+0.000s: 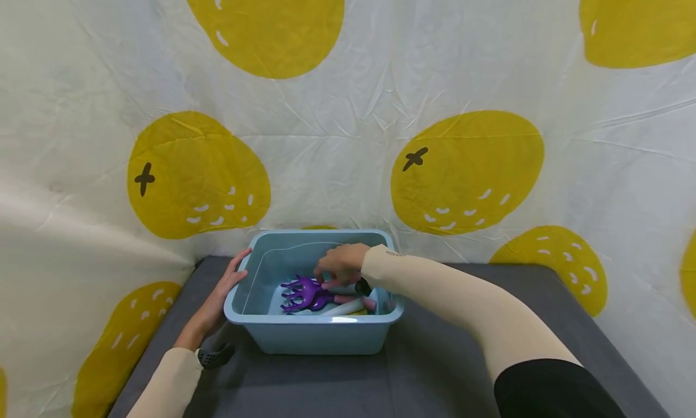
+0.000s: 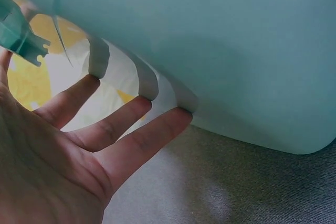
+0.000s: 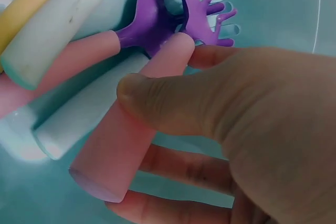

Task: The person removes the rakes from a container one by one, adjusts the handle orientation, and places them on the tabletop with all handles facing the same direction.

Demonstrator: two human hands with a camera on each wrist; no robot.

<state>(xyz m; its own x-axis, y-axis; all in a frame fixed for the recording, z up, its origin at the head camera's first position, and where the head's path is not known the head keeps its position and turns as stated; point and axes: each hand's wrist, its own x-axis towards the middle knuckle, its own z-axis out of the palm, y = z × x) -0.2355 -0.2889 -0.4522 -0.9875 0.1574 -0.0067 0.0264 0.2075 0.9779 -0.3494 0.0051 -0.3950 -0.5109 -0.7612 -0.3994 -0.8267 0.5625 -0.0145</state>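
Note:
A light blue plastic basin [image 1: 321, 339] stands on the dark table, with several tools inside. My right hand [image 1: 342, 264] reaches into it and grips the pink handle [image 3: 142, 124] of a purple-headed hand rake [image 3: 202, 11], thumb on top and fingers around the far side. Beneath it lies a second purple rake [image 3: 152, 11], its pink handle [image 3: 89, 53] under a white handle [image 3: 63, 24]. Another whitish handle [image 3: 89, 108] lies beside these. My left hand [image 1: 220, 297] touches the basin's left side; in the left wrist view its straight, spread fingertips press the outer wall [image 2: 236, 66].
A yellow handle [image 3: 31, 3] also lies in the basin. The dark grey tabletop [image 1: 304, 385] extends around the basin. Behind hangs a pale cloth [image 1: 337, 164] printed with yellow fruit, close to the table's back edge.

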